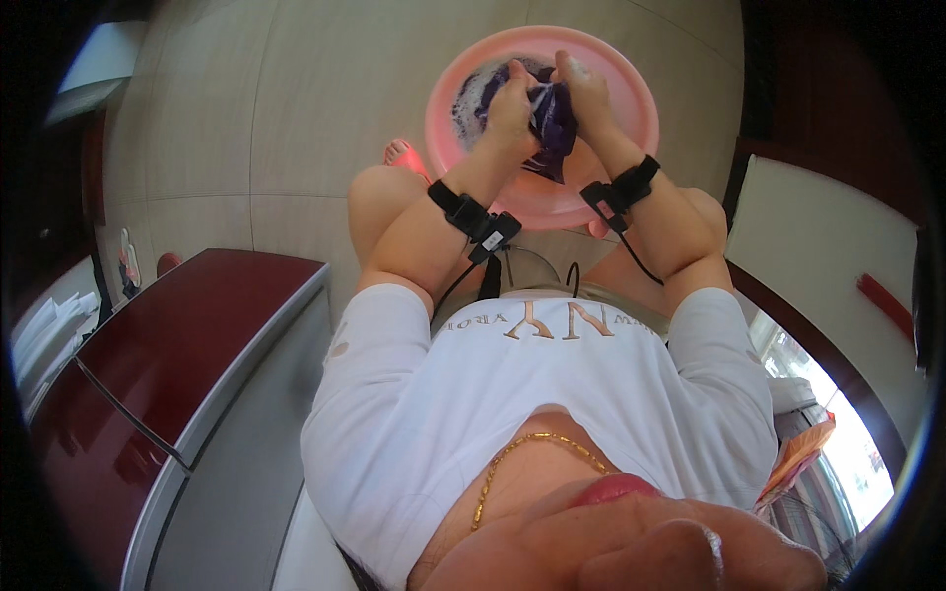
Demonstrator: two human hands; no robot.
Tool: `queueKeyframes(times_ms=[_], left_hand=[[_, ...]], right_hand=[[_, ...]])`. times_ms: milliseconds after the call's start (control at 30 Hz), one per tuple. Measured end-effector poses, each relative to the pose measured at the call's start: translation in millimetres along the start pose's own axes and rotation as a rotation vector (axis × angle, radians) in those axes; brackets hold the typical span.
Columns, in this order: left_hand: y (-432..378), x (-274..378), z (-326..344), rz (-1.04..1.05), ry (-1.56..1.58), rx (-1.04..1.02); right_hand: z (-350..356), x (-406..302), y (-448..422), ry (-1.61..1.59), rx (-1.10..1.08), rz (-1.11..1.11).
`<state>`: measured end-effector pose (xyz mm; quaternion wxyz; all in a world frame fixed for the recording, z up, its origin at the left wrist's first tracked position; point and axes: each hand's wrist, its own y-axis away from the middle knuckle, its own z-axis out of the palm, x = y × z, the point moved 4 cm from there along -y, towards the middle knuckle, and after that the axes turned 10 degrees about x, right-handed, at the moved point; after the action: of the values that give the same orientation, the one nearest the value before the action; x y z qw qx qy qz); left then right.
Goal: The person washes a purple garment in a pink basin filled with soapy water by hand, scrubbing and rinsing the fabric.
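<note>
Between my two hands a wet dark purple cloth (pixel 553 125) is bunched, streaked with suds. My left hand (pixel 511 111) grips its left side, thumb pointing up the picture. On the other side my right hand (pixel 585 92) is closed against the cloth, with foam on the skin; its fingertips are partly hidden. A pink plastic basin (pixel 637 125) lies under both hands, and foamy water (pixel 467 111) shows at its left. The lower end of the cloth hangs over the basin's inside.
The basin stands on a tiled floor (pixel 332 89) between the person's knees. A dark red-topped cabinet (pixel 199 318) is at the left. A pale panel (pixel 820 236) with dark red edging stands at the right. Black wrist straps carry small devices with cables (pixel 639 258).
</note>
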<state>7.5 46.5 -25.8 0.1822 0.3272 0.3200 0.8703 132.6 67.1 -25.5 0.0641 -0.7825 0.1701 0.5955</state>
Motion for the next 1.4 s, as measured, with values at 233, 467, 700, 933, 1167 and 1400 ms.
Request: queueKeyframes(times_ms=[233, 467, 700, 933, 1167, 1400], left_hand=[[18.3, 48.1, 12.1, -0.078, 0.184, -0.34], [25.9, 64.5, 5.7, 0.448, -0.569, -0.369], [33.5, 72.6, 7.9, 0.323, -0.274, -0.386], [33.0, 85.4, 11.7, 0.351, -0.138, -0.444], [27.0, 89.8, 1.3, 0.586, -0.671, -0.337], [26.6, 65.6, -5.5, 0.512, -1.168, -0.429]], right_hand=[[-21.3, -45.1, 5.3, -0.821, -0.251, 0.61], [-46.3, -31.5, -19.0, -0.542, -0.334, 0.319], [-28.8, -67.8, 10.0, -0.462, -0.674, 0.187], [-31.1, -67.7, 18.9, 0.032, -0.702, 0.132], [-55.1, -66.9, -17.1, -0.683, -0.526, 0.235], [-73.9, -85.3, -30.0, -0.851, -0.557, 0.148]])
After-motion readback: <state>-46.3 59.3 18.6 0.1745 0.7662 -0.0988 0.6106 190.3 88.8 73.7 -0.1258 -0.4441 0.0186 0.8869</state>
